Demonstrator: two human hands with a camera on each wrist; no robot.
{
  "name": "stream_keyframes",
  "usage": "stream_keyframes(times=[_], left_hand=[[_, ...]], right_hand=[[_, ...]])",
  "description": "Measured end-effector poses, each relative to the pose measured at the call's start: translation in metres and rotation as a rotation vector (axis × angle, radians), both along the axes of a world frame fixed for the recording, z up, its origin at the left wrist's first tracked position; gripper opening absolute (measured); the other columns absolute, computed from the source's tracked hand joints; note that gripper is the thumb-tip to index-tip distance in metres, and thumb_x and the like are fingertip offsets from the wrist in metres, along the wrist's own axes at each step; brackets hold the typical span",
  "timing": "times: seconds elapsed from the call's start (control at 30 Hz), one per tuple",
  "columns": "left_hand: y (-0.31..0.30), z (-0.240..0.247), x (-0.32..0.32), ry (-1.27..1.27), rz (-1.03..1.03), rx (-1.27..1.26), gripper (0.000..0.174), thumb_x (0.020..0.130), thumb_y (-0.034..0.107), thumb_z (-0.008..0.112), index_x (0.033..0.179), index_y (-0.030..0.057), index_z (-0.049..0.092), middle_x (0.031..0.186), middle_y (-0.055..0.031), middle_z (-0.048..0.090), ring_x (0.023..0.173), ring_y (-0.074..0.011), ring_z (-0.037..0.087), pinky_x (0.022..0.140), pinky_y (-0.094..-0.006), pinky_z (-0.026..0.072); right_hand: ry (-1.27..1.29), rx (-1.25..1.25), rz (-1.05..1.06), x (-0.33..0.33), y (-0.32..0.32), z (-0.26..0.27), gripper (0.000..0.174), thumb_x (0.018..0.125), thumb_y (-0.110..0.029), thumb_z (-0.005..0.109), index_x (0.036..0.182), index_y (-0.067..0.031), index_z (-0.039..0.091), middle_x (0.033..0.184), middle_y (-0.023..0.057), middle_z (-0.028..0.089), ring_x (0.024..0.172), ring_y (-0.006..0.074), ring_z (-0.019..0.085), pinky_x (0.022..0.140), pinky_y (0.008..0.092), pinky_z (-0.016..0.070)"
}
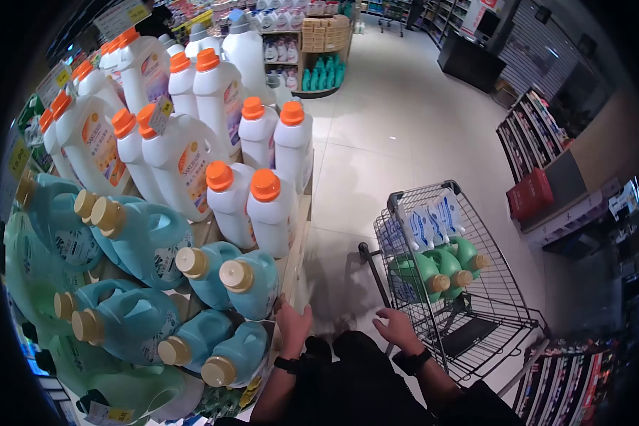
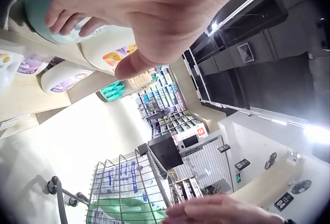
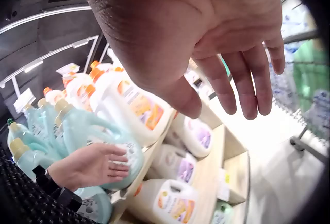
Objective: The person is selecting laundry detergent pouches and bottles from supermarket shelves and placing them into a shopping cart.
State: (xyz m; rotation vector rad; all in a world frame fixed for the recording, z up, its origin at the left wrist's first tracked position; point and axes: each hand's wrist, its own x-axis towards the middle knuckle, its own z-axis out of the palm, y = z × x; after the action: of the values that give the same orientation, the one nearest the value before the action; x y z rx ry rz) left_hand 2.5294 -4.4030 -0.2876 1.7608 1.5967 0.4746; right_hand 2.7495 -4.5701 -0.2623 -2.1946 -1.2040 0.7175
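Observation:
My left hand (image 1: 293,328) is beside the front corner of the display, its fingers straight next to a teal detergent bottle (image 1: 254,285) with a gold cap. In the right wrist view the same left hand (image 3: 90,166) overlaps a teal bottle's label, palm showing and nothing gripped. My right hand (image 1: 397,331) hangs in the air between my body and the shopping cart, fingers loosely extended and holding nothing. The cart (image 1: 500,284) carries green bottles (image 1: 453,273) with gold caps and a white-and-blue pack (image 1: 433,221).
White bottles (image 1: 181,167) with orange caps stand behind the teal ones on the wooden display (image 1: 302,234). Pale green jugs (image 1: 32,284) line its left side. Beyond the cart are a red box (image 1: 529,195) and a dark counter (image 1: 470,62). Tiled floor (image 1: 362,128) runs between display and cart.

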Motion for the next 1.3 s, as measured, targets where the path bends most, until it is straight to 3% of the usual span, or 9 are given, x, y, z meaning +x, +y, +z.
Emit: stream_keyframes(times=[0.23,0.37,0.43,0.6,0.8,0.9,1.07,1.17,1.3], left_hand=[[-0.021,0.010,0.034,-0.097,-0.129,0.242,0.047,0.079,0.013,0.068,0.119,-0.0057,0.051,0.116,-0.0245,0.057,0.113,-0.0416,0.052,0.100,-0.0455,0.0396],[-0.069,0.036,0.081,-0.352,-0.307,-0.026,0.024,0.082,0.014,0.069,0.100,-0.0001,0.064,0.097,-0.0152,0.067,0.096,-0.0293,0.064,0.087,-0.0374,0.0492],[-0.109,0.059,0.108,-0.376,-0.636,-0.142,0.021,0.082,0.014,0.069,0.098,0.0009,0.065,0.094,-0.0141,0.068,0.093,-0.0268,0.066,0.085,-0.0367,0.0503],[-0.272,0.107,0.154,-0.407,-1.262,-0.240,0.033,0.084,0.028,0.070,0.106,0.0028,0.064,0.104,-0.0111,0.067,0.097,-0.0277,0.065,0.088,-0.0365,0.0500],[-0.441,0.094,0.154,-0.515,-1.666,0.110,0.067,0.086,0.045,0.066,0.131,-0.0004,0.047,0.119,-0.0179,0.054,0.114,-0.0312,0.053,0.111,-0.0478,0.0316],[-0.458,0.112,0.150,-0.235,-1.654,0.170,0.068,0.086,0.049,0.064,0.131,0.0006,0.047,0.107,-0.0145,0.056,0.107,-0.0301,0.055,0.113,-0.0509,0.0270],[-0.472,0.106,0.151,-0.190,-1.379,0.353,0.048,0.083,0.052,0.065,0.084,0.0044,0.061,0.079,-0.0108,0.058,0.090,-0.0281,0.057,0.109,-0.0481,0.0335],[-0.457,0.102,0.136,-0.102,-1.356,0.272,0.046,0.079,0.051,0.068,0.078,0.0059,0.062,0.074,-0.0104,0.057,0.086,-0.0276,0.058,0.107,-0.0457,0.0357],[-0.432,0.108,0.099,-0.098,-1.303,0.293,0.035,0.072,0.040,0.071,0.077,0.0068,0.065,0.071,-0.0087,0.057,0.083,-0.0272,0.059,0.107,-0.0455,0.0360]], right_hand=[[-0.288,-0.090,-0.577,0.034,-0.167,0.077,0.023,0.081,-0.022,0.070,0.091,-0.0011,0.070,0.092,0.0153,0.070,0.090,0.0352,0.065,0.088,0.0384,0.0491],[-0.195,-0.018,-0.857,0.040,-0.249,0.140,0.024,0.083,-0.020,0.070,0.095,0.0007,0.070,0.096,0.0161,0.070,0.094,0.0315,0.066,0.086,0.0376,0.0502],[-0.360,-0.157,-0.871,0.038,-0.305,0.146,0.027,0.080,-0.022,0.071,0.098,-0.0014,0.068,0.102,0.0159,0.068,0.107,0.0341,0.059,0.096,0.0433,0.0442],[-0.341,-0.310,-0.863,0.026,-0.437,0.132,0.045,0.081,-0.021,0.070,0.121,-0.0042,0.059,0.141,0.0322,0.039,0.135,0.0497,0.031,0.111,0.0538,0.0293],[-0.006,0.295,-0.796,0.030,-0.472,0.076,0.054,0.098,-0.013,0.046,0.148,-0.0003,0.030,0.148,0.0274,0.038,0.138,0.0367,0.038,0.112,0.0402,0.0309],[-0.017,0.347,-0.806,0.027,-0.470,0.078,0.054,0.098,-0.012,0.044,0.149,0.0004,0.030,0.141,0.0301,0.045,0.133,0.0382,0.045,0.106,0.0375,0.0384],[-0.014,0.295,-0.685,0.032,-0.471,0.098,0.048,0.097,-0.009,0.045,0.144,-0.0013,0.041,0.123,0.0288,0.061,0.118,0.0342,0.060,0.097,0.0362,0.0464],[0.073,0.297,-0.541,0.022,-0.475,0.100,0.050,0.095,-0.004,0.046,0.144,-0.0019,0.041,0.124,0.0280,0.061,0.120,0.0335,0.059,0.099,0.0363,0.0456],[-0.049,0.428,-0.468,0.033,-0.489,0.080,0.034,0.091,-0.001,0.056,0.125,-0.0009,0.061,0.105,0.0214,0.068,0.096,0.0272,0.067,0.088,0.0343,0.0502]])
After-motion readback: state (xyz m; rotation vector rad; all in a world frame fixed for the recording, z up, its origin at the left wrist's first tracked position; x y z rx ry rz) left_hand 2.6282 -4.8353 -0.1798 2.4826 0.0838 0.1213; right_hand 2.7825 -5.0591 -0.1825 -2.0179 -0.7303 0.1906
